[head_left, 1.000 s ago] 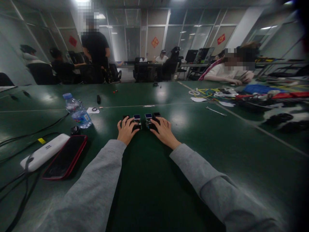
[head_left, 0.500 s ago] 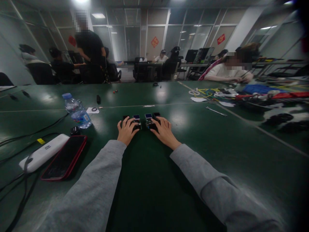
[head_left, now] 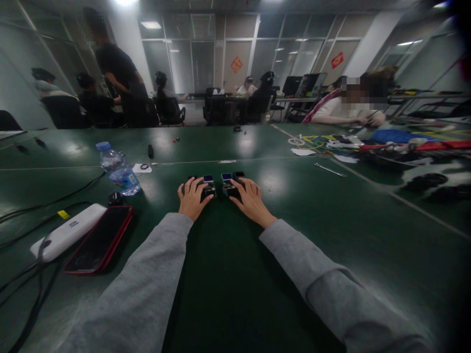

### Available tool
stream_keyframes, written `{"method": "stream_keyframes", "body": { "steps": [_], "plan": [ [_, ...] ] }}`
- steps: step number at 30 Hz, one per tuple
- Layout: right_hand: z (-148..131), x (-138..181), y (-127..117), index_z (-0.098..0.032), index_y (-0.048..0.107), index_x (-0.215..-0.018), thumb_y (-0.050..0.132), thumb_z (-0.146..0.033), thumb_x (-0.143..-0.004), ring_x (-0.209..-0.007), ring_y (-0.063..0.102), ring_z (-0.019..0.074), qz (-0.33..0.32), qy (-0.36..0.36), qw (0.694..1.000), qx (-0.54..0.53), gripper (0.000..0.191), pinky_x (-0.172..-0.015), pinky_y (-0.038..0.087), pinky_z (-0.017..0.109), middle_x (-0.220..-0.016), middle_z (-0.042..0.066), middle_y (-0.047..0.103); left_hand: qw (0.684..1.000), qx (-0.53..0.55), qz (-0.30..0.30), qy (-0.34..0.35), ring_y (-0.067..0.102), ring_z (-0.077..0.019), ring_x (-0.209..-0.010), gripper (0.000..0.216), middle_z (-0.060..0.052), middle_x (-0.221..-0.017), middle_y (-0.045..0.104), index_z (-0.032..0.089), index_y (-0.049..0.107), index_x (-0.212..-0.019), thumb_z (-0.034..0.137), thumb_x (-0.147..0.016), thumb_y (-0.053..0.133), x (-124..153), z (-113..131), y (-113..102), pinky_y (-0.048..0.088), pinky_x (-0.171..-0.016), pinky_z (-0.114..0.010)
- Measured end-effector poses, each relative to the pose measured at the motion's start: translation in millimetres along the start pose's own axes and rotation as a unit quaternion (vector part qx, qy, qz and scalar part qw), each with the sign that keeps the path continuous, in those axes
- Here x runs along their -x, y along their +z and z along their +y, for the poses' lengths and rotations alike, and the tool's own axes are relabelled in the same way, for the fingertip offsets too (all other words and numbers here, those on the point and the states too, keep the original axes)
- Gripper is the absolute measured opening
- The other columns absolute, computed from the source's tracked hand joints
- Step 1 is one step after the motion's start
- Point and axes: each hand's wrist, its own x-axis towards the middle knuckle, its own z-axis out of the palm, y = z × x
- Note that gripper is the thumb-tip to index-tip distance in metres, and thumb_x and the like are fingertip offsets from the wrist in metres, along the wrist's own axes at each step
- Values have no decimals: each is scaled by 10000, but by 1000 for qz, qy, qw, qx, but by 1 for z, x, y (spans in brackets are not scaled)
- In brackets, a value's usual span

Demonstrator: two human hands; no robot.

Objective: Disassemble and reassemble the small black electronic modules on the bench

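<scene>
My left hand [head_left: 192, 198] rests on the green table with fingers curled round a small dark electronic device [head_left: 209, 189], thumb at its near side. A little screen [head_left: 208, 179] shows at that device's far end. Just to the right, my right hand [head_left: 252, 202] grips a matching device [head_left: 228, 188] in the same way, and its small screen [head_left: 226, 176] also faces up. A narrow gap separates the two devices. Behind my right fingers a black block-like part [head_left: 239, 174] sticks out. My fingers cover much of both devices.
To the left lie a water bottle [head_left: 119, 171], a white power bank [head_left: 69, 231], a red-cased phone [head_left: 101, 240] and black cables [head_left: 39, 294]. A wrench [head_left: 330, 170] and a heap of cables and tools [head_left: 397, 142] are at right. Several people sit beyond the table.
Both hands keep nearly the same place and hold on the devices. In the background, the standing person in black has shifted left and leans over.
</scene>
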Motion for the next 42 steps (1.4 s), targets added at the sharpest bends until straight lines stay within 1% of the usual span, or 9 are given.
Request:
{"method": "stream_keyframes", "body": {
  "steps": [4, 11, 13, 16, 19, 28, 34, 42],
  "plan": [
    [0, 0, -1, -284, 362, -1431, 448, -398, -986, -1325, 283, 311, 0, -12, 1000, 3, 468, -1029, 312, 478, -1431, 126, 319, 1000, -2, -6, 11, 290, -313, -1404, 400, -52, -1465, 463, 295, 583, -1247, 508, -919, 500, 0, 1, -2, 200, -1135, -571],
    [0, -1, -1, -263, 448, -1346, 471, -385, -984, -1323, 295, 296, 14, -11, 1000, -5, 383, -1031, 313, 462, -1403, 126, 352, 1000, -6, 2, 10, 297, -304, -1397, 326, -36, -1446, 485, 297, 614, -1177, 472, -920, 517, 0, 1, -2, 212, -1126, -561],
    [0, -1, -1, -265, 472, -1320, 486, -381, -980, -1327, 293, 295, 9, -16, 1000, -4, 360, -1033, 312, 461, -1403, 124, 352, 1000, -7, 3, 8, 300, -305, -1395, 352, -42, -1454, 477, 291, 600, -1201, 483, -919, 514, 0, 0, -2, 217, -1124, -558],
    [-1, -1, -2, -268, 489, -1298, 495, -380, -976, -1326, 295, 298, 4, -19, 1000, -2, 341, -1034, 314, 464, -1394, 121, 359, 1000, -7, 3, -6, 305, -308, -1392, 447, -61, -1485, 438, 283, 543, -1289, 518, -911, 508, 0, 0, -2, 224, -1123, -554],
    [-2, -1, -3, -266, 488, -1299, 492, -374, -977, -1328, 293, 296, 6, -18, 1000, -1, 339, -1034, 314, 464, -1388, 122, 364, 1000, -5, 6, -12, 305, -308, -1393, 482, -66, -1495, 424, 284, 517, -1322, 533, -909, 503, 0, 0, -1, 221, -1126, -550],
    [-2, -1, -3, -258, 476, -1301, 450, -381, -985, -1320, 294, 296, 6, -16, 1000, -6, 340, -1029, 310, 466, -1391, 122, 365, 999, 10, 22, -28, 317, -302, -1386, 452, -80, -1446, 470, 261, 569, -1238, 559, -906, 490, -1, -1, 0, 215, -1130, -545],
    [-2, -1, -1, -228, 347, -1415, 433, -391, -986, -1313, 305, 296, 15, -6, 1000, -9, 467, -1043, 294, 471, -1395, 139, 368, 999, 10, 25, -36, 329, -300, -1376, 456, -85, -1429, 483, 250, 583, -1214, 570, -904, 488, -1, 1, -2, 211, -1134, -546],
    [-1, 0, 1, -204, 326, -1413, 420, -405, -976, -1312, 305, 305, 14, 4, 1000, -17, 490, -1042, 291, 480, -1399, 146, 366, 999, 5, 7, -43, 300, -316, -1395, 486, -87, -1451, 460, 272, 578, -1247, 595, -902, 465, -1, 0, -2, 211, -1132, -584]
  ]
}}
